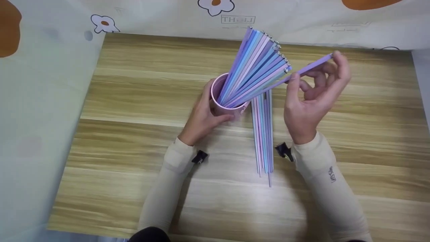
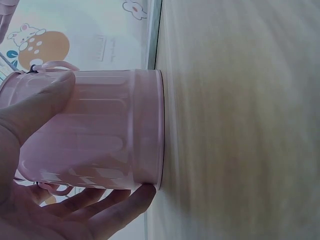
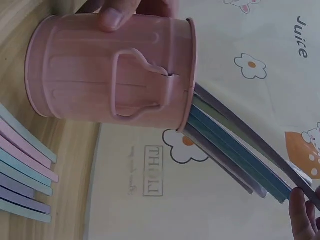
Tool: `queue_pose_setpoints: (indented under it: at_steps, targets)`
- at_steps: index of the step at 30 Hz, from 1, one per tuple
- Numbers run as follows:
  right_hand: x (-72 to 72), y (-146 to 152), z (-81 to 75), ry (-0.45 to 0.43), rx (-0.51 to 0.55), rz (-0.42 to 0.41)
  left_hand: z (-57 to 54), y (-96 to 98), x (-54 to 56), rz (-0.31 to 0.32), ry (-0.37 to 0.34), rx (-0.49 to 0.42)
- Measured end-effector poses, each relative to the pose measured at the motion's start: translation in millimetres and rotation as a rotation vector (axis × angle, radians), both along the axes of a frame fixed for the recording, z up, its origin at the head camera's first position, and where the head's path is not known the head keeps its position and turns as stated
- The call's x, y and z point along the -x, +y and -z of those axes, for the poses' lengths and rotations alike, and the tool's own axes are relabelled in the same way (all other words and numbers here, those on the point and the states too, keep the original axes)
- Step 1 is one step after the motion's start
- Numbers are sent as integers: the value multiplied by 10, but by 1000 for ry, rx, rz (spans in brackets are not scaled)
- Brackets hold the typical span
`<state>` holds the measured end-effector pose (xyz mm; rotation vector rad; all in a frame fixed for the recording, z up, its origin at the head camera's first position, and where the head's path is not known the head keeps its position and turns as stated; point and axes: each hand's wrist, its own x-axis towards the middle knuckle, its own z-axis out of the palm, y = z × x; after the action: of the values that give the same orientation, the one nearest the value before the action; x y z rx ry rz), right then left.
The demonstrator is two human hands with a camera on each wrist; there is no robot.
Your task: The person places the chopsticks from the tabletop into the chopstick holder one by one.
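My left hand (image 1: 203, 119) holds a small pink bucket (image 2: 100, 125), thumb on one side and fingers on the other. The bucket has small side handles (image 3: 116, 87). Many slim pastel pencils (image 1: 250, 64) with shiny gem-like ends lean out of it to the right. Between thumb and index finger, my right hand (image 1: 310, 107) pinches one purple pencil (image 1: 315, 64), whose lower end is among the others at the rim. In the right wrist view, only some of the right fingers (image 3: 302, 215) show at the corner. The pencils' lower ends are hidden inside the bucket.
Several more pastel pencils (image 1: 263, 134) lie in a row on the wooden table (image 1: 134, 101), right of the bucket and between the forearms. A patterned cloth (image 1: 161, 16) covers the area behind the table. Black clips (image 1: 200, 157) sit by both wrists.
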<state>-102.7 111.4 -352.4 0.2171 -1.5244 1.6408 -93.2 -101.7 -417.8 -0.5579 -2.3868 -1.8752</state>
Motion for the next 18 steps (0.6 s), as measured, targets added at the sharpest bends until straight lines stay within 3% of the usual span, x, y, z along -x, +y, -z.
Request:
queue_pose_setpoints:
  at_steps: [12, 18]
  targets:
    - [-16, -115, 267, -91, -170, -66, -7, 17, -8, -15, -8, 11]
    - [-31, -153, 351, -133, -247, -60, -6, 15, -9, -16, -23, 21]
